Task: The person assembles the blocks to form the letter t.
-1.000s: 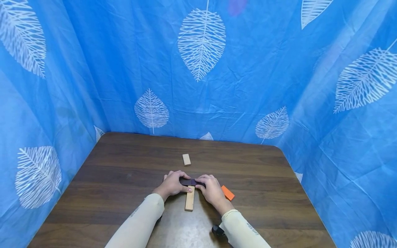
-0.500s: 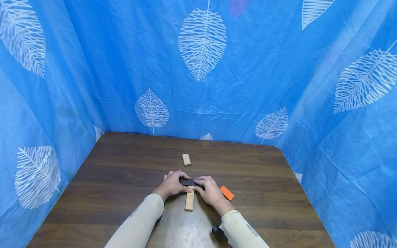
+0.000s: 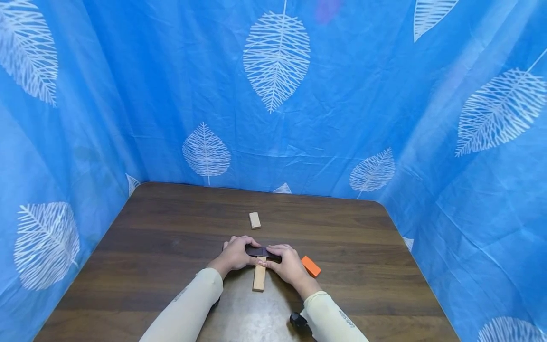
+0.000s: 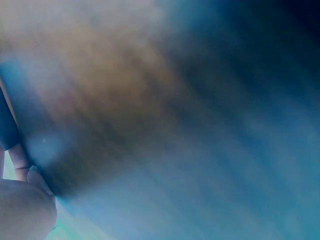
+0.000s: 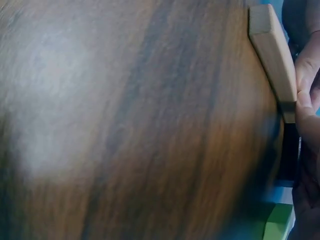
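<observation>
Both hands, left (image 3: 233,253) and right (image 3: 287,262), pinch a dark block (image 3: 261,252) laid crosswise on a long wooden block (image 3: 259,278), each grip clamped on one end. Orange block (image 3: 310,266) beside the right hand; small wooden block (image 3: 254,220) farther back on the table (image 3: 162,237). Blue curtain (image 3: 342,104) surrounds.

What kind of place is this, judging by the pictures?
Probably a small recording booth rather than a home: blue cloth with white leaf prints hangs on three sides of a dark brown wooden table, which bears only small blocks, such as the orange block and pale wooden block.
</observation>
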`<state>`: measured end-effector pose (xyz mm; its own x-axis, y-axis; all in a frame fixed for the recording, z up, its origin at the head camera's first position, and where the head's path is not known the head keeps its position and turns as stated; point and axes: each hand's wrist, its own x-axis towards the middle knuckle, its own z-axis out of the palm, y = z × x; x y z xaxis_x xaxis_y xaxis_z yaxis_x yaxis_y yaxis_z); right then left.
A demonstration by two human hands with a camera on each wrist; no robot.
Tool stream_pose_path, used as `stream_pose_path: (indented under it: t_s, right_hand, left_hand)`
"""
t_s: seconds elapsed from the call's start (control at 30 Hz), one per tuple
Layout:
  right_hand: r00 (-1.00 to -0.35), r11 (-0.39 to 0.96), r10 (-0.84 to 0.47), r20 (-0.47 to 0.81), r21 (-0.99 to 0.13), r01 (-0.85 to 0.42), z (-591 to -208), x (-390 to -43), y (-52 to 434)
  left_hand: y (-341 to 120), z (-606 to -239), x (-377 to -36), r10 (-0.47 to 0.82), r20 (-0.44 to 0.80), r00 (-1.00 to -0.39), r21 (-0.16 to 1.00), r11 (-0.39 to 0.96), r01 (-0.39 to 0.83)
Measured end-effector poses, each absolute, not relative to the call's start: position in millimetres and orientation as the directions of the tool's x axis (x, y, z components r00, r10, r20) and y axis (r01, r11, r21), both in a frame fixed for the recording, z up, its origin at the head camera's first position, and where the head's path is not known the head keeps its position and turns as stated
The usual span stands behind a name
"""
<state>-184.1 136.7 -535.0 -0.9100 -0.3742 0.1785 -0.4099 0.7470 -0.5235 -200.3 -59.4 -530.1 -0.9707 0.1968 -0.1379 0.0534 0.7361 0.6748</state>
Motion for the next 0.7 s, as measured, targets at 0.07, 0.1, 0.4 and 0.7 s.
stream_pose_path:
  t_s: [0.07,0.1,0.4,0.7]
  right_hand:
    - [-0.914,0.749,-0.364,0.177,-0.528,-0.4,-536,-185,138]
    - [-0.918,0.749,-0.357,0.171,-0.535,-0.391,-536,-185,138]
    - [-0.93,0.749,-0.342,0.138,-0.558,-0.358,-536,-187,140]
    - [-0.929,0.762,-0.362,0.081,-0.548,-0.345,-532,-188,137]
  left_hand:
    - [-59,-529,-201,0.204,-0.138,-0.969,0.677,0.734,0.058]
    - [-59,-529,-201,0.208,-0.137,-0.969,0.677,0.733,0.061]
    - [-58,-522,-202,0.235,-0.151,-0.96,0.665,0.743,0.078]
    - [-65,-518,-204,0.317,-0.107,-0.942,0.638,0.749,0.18]
